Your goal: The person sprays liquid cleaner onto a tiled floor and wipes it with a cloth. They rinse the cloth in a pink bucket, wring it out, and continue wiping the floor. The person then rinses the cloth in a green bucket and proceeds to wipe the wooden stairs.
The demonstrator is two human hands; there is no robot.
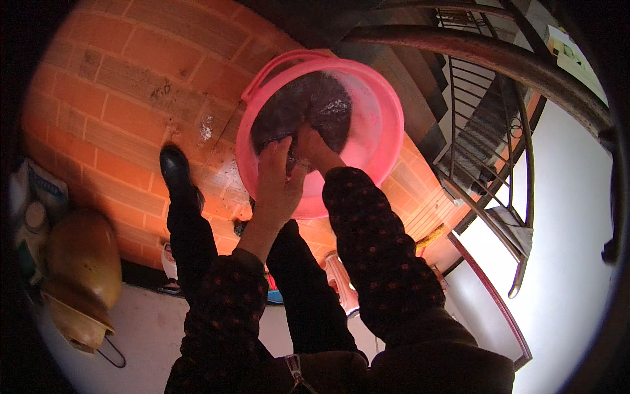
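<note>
A pink plastic bucket [391, 143] stands on the tiled floor in front of me. Inside it lies a dark, wet mass [278, 106] that looks like cloth, with a shine on its surface. My left hand [279, 182] reaches over the near rim, its thumb and fingers spread at the edge of the dark mass. Beside it, my right hand [317, 147] points down into the mass, and its fingertips are blurred and partly hidden. Whether the right fingers grip the cloth cannot be told.
The bucket's pink handle [275, 71] rests against its far left side. Stairs with a metal railing [482, 108] rise at the right. Wet patches [205, 128] mark the orange tiles [133, 118]. A brown glazed jar [83, 256] stands at the left, near my black shoe [174, 165].
</note>
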